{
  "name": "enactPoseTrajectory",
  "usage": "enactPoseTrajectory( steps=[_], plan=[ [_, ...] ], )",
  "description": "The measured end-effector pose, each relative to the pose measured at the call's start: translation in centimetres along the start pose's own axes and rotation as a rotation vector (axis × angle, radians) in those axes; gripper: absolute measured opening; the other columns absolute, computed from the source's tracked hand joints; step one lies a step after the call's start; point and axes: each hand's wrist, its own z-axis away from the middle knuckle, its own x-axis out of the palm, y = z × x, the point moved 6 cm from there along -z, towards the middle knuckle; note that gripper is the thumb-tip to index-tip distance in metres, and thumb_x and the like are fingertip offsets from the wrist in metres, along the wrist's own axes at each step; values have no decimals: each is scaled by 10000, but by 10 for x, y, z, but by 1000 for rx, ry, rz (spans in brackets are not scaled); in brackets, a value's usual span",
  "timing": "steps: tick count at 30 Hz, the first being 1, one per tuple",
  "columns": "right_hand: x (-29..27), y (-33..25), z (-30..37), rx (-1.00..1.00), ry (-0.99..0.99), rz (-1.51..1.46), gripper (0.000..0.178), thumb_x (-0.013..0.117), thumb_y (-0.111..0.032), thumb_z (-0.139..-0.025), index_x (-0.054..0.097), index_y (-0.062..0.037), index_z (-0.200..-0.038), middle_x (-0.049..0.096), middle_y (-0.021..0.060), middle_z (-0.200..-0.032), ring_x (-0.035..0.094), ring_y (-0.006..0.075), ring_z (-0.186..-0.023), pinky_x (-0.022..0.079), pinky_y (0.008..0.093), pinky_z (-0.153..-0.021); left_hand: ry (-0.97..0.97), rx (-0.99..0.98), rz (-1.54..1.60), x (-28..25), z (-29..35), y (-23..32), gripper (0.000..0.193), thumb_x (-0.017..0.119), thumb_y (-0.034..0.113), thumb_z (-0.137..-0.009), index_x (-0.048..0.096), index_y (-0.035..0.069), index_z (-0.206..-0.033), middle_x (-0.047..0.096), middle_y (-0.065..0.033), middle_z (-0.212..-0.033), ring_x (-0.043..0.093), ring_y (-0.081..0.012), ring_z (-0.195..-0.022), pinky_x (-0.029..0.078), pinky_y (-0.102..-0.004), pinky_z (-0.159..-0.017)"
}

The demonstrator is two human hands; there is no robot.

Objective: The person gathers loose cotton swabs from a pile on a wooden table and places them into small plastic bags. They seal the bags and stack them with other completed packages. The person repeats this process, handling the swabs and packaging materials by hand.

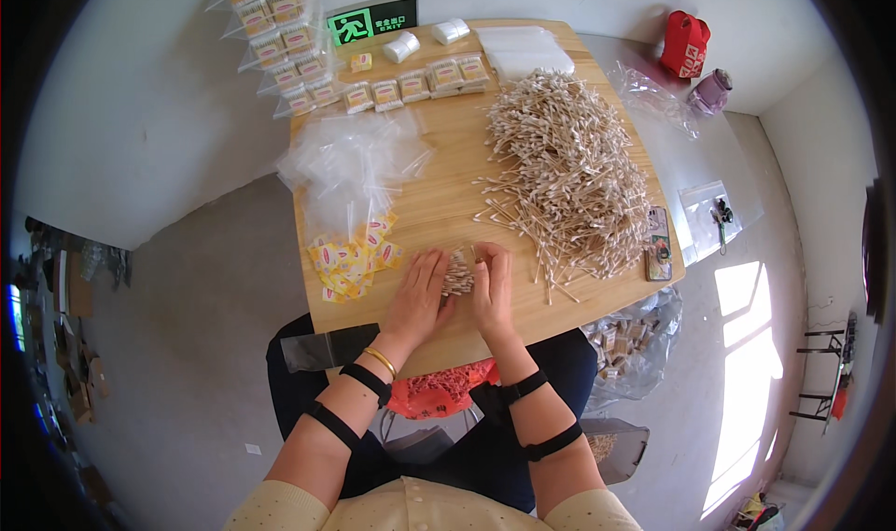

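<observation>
A small bundle of cotton swabs (457, 275) is near the front edge of the wooden table (448, 176), tips facing me. My left hand (420, 288) presses along its left side with the fingers close together. On the other side my right hand (493, 284) grips it with bent fingers, so the bundle sits between both hands. Yellow and white printed cards (355, 258) lie scattered just left of my left hand. To the right rises a big heap of loose cotton swabs (569, 172), with stray ones spilling toward my right hand.
Clear plastic bags (350, 162) spread over the table's left side. Packed swab packets (413, 85) line the back, beside a tall stack of them (280, 41). Two white rolls (402, 47) stand behind. A phone (659, 244) lies at the right edge; a bag of packets (635, 344) is below.
</observation>
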Motion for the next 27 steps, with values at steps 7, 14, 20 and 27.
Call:
enactPoseTrajectory(
  steps=[7,14,20,27],
  plan=[
    [28,-8,-13,-43,-138,-125,238,455,-118,-1062,560,14,-1230,559,194,-1159,573,324,-1066,483,390,-945,-29,-2,36,-1,3,-3,726,773,180,-824,454,14,-1454,540,-173,-1393,503,-364,-1339,375,-485,-1190],
    [39,1,-30,26,-293,-157,282,420,-170,-1095,620,12,-1178,652,158,-1027,648,292,-960,515,379,-914,-8,-57,109,0,5,-8,764,805,153,-785,453,27,-1451,525,-176,-1393,476,-370,-1355,351,-497,-1209],
    [32,6,-28,82,-218,-191,318,396,-187,-1104,630,8,-1197,678,167,-1076,661,292,-1024,514,373,-939,-23,2,-4,-4,0,0,738,772,175,-818,446,7,-1459,501,-186,-1443,439,-361,-1403,290,-513,-1246],
    [17,-1,-7,-43,-161,-75,378,406,-199,-1088,584,42,-1319,585,242,-1330,559,378,-1265,429,423,-1097,-101,9,1,3,3,-1,678,689,120,-878,419,-19,-1483,462,-196,-1514,386,-354,-1476,264,-511,-1266]
  ],
)
